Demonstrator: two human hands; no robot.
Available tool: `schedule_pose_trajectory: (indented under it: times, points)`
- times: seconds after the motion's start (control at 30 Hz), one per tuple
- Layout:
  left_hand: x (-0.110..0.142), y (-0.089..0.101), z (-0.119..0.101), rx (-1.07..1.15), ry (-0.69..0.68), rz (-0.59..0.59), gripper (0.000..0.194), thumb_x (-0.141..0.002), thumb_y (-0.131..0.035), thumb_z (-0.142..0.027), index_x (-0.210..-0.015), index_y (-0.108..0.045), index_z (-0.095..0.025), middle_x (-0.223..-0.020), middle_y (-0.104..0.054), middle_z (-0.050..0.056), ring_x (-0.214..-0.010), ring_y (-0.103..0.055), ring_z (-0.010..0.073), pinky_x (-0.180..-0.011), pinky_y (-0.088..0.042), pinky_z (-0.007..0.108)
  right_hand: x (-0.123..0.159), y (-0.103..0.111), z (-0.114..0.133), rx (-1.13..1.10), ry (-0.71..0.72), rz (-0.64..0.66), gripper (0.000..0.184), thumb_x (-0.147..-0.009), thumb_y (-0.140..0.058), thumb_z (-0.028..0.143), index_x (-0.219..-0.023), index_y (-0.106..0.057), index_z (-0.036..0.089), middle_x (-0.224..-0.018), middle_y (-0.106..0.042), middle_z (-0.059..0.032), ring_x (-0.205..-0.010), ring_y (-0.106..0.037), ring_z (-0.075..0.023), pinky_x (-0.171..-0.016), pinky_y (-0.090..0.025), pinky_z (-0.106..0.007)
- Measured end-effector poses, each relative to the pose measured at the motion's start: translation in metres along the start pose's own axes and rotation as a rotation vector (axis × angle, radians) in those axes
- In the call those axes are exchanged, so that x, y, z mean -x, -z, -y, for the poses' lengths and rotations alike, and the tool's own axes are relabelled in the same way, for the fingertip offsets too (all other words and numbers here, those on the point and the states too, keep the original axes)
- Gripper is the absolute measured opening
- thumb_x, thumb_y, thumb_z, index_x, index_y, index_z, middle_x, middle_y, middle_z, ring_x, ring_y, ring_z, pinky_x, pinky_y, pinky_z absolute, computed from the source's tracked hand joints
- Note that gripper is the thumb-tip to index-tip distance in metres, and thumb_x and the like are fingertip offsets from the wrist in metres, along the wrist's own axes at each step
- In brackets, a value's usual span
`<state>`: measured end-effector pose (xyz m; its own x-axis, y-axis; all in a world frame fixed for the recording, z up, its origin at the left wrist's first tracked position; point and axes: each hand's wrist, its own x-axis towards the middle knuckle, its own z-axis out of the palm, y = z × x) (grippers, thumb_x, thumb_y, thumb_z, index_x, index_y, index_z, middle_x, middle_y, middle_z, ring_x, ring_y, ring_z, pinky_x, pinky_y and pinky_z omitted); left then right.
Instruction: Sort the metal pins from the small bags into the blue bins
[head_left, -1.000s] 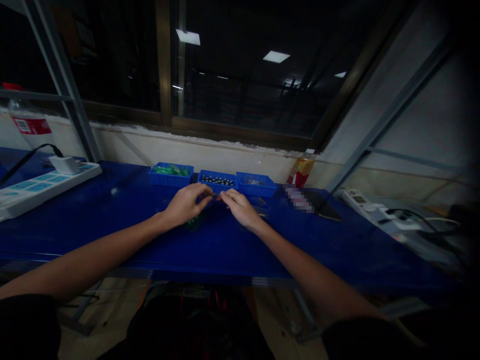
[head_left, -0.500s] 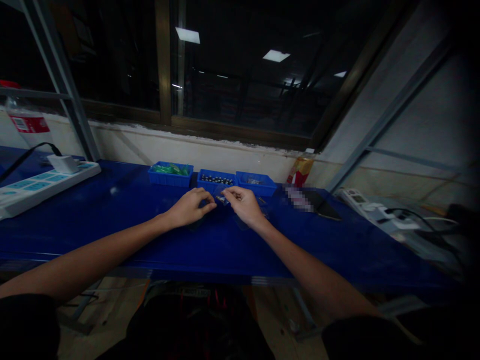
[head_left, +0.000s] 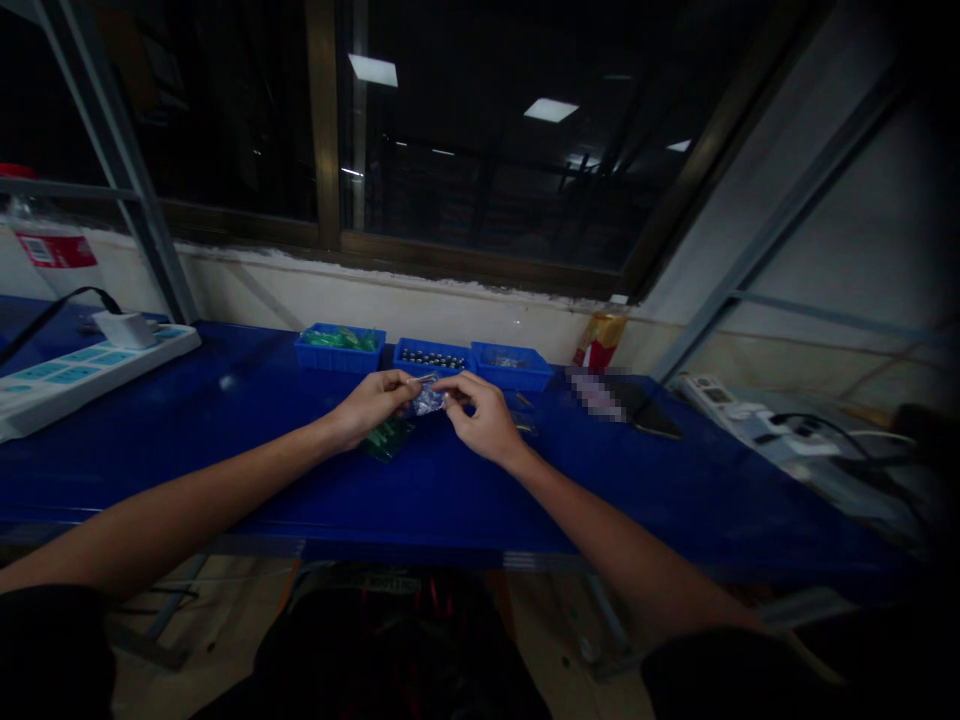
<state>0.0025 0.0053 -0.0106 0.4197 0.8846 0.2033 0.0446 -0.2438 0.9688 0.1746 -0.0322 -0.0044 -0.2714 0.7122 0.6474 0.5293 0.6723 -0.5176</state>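
A small clear plastic bag [head_left: 427,402] is stretched between my two hands, just in front of the middle bin. My left hand [head_left: 373,408] pinches its left edge between thumb and fingers. At the bag's right edge, the thumb and index finger of my right hand [head_left: 484,418] are closed on it. What the bag holds is too small to make out. On the table below my left hand lies a green plastic packet [head_left: 388,440], partly covered by that hand. A few small pieces [head_left: 523,420] lie to the right of my right hand.
Along the wall stand three blue bins: one with green packets [head_left: 339,362], one with dark, shiny small parts [head_left: 420,369], one with clear items [head_left: 517,380]. A power strip [head_left: 97,365] is on the left; a bottle [head_left: 600,340] and a dark flat device [head_left: 649,412] on the right.
My left hand, apart from the bag half a second ago, has moved to it and taken its left edge. The bag now spreads between both hands, and the green packet shows again.
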Motion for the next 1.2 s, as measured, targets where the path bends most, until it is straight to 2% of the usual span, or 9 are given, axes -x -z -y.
schedule_pose_trajectory:
  times: [0.13, 0.23, 0.4, 0.57, 0.7, 0.87, 0.97, 1.07, 1.2]
  points:
    - [0.004, 0.003, -0.007, -0.402, -0.352, -0.117, 0.010, -0.079, -0.051, -0.025, -0.082, -0.055, -0.016, -0.069, -0.053, 0.000, -0.064, -0.050, 0.0123, -0.059, -0.038, 0.024, -0.004, -0.001, -0.007, -0.118, -0.153, -0.005, 0.014, -0.077, -0.052, 0.026, -0.079, -0.064, 0.018, -0.086, -0.051, -0.0042, -0.082, -0.051, -0.0150, -0.063, -0.044, -0.025]
    - [0.010, 0.002, -0.012, -0.665, -0.578, -0.122, 0.010, -0.081, -0.048, -0.019, -0.086, -0.057, -0.017, -0.077, -0.054, 0.002, -0.073, -0.052, 0.0143, -0.066, -0.040, 0.025, -0.007, -0.003, -0.013, -0.277, -0.363, -0.002, 0.032, -0.079, -0.046, 0.044, -0.073, -0.062, 0.017, -0.086, -0.051, -0.0044, -0.083, -0.051, -0.0155, -0.059, -0.044, -0.025]
    - [0.014, -0.002, -0.010, -0.823, -0.700, -0.065, 0.014, -0.081, -0.047, -0.013, -0.086, -0.058, -0.018, -0.085, -0.056, 0.003, -0.083, -0.051, 0.0165, -0.078, -0.040, 0.029, -0.007, -0.005, -0.015, -0.427, -0.446, 0.133, 0.028, -0.074, -0.053, 0.042, -0.063, -0.056, 0.016, -0.063, -0.050, 0.0015, -0.059, -0.047, -0.0098, -0.048, -0.035, -0.021]
    - [0.010, 0.001, -0.005, -0.874, -0.653, -0.075, 0.019, -0.077, -0.048, -0.010, -0.090, -0.059, -0.018, -0.090, -0.055, 0.005, -0.086, -0.050, 0.0186, -0.079, -0.039, 0.032, -0.007, -0.003, -0.013, -0.426, -0.465, 0.002, 0.020, -0.071, -0.058, 0.037, -0.069, -0.056, 0.017, -0.052, -0.046, 0.0054, -0.046, -0.039, -0.0066, -0.044, -0.029, -0.020]
    - [0.010, 0.001, -0.007, -0.801, -0.537, -0.019, 0.014, -0.079, -0.049, -0.017, -0.087, -0.061, -0.018, -0.086, -0.058, 0.005, -0.083, -0.051, 0.0191, -0.078, -0.039, 0.033, -0.008, -0.001, -0.014, -0.349, -0.425, -0.089, 0.020, -0.071, -0.057, 0.036, -0.074, -0.057, 0.017, -0.050, -0.043, 0.0061, -0.043, -0.037, -0.0066, -0.042, -0.028, -0.020]
    - [0.006, -0.002, -0.006, -0.397, -0.176, 0.018, 0.035, -0.085, -0.038, -0.040, -0.085, -0.062, -0.014, -0.078, -0.061, 0.006, -0.071, -0.054, 0.0157, -0.064, -0.040, 0.026, -0.007, -0.005, -0.016, -0.253, -0.301, -0.059, 0.016, -0.072, -0.057, 0.031, -0.081, -0.058, 0.017, -0.054, -0.050, 0.0037, -0.051, -0.049, -0.0104, -0.050, -0.040, -0.024]
    - [0.002, -0.001, -0.005, -0.128, 0.044, 0.003, 0.047, -0.085, -0.033, -0.050, -0.080, -0.062, -0.013, -0.072, -0.060, 0.006, -0.061, -0.052, 0.0132, -0.055, -0.038, 0.024, -0.004, -0.007, -0.013, -0.192, -0.237, -0.028, 0.017, -0.075, -0.054, 0.030, -0.086, -0.060, 0.019, -0.061, -0.055, 0.0014, -0.055, -0.052, -0.0113, -0.052, -0.041, -0.025]
    - [0.002, -0.001, -0.005, -0.030, 0.117, 0.003, 0.038, -0.081, -0.043, -0.047, -0.071, -0.058, -0.013, -0.067, -0.056, 0.003, -0.056, -0.049, 0.0109, -0.051, -0.035, 0.022, -0.001, -0.005, -0.006, -0.085, -0.119, 0.008, 0.017, -0.077, -0.052, 0.027, -0.089, -0.062, 0.020, -0.073, -0.059, -0.0017, -0.063, -0.054, -0.0125, -0.055, -0.042, -0.026]
    - [0.002, -0.001, -0.005, -0.022, 0.056, 0.009, 0.016, -0.075, -0.055, -0.030, -0.071, -0.055, -0.015, -0.063, -0.051, -0.001, -0.054, -0.044, 0.0084, -0.050, -0.033, 0.020, -0.001, 0.000, 0.003, -0.020, 0.027, 0.065, 0.022, -0.077, -0.047, 0.014, -0.091, -0.063, 0.020, -0.084, -0.059, -0.0036, -0.075, -0.055, -0.0140, -0.062, -0.045, -0.027]
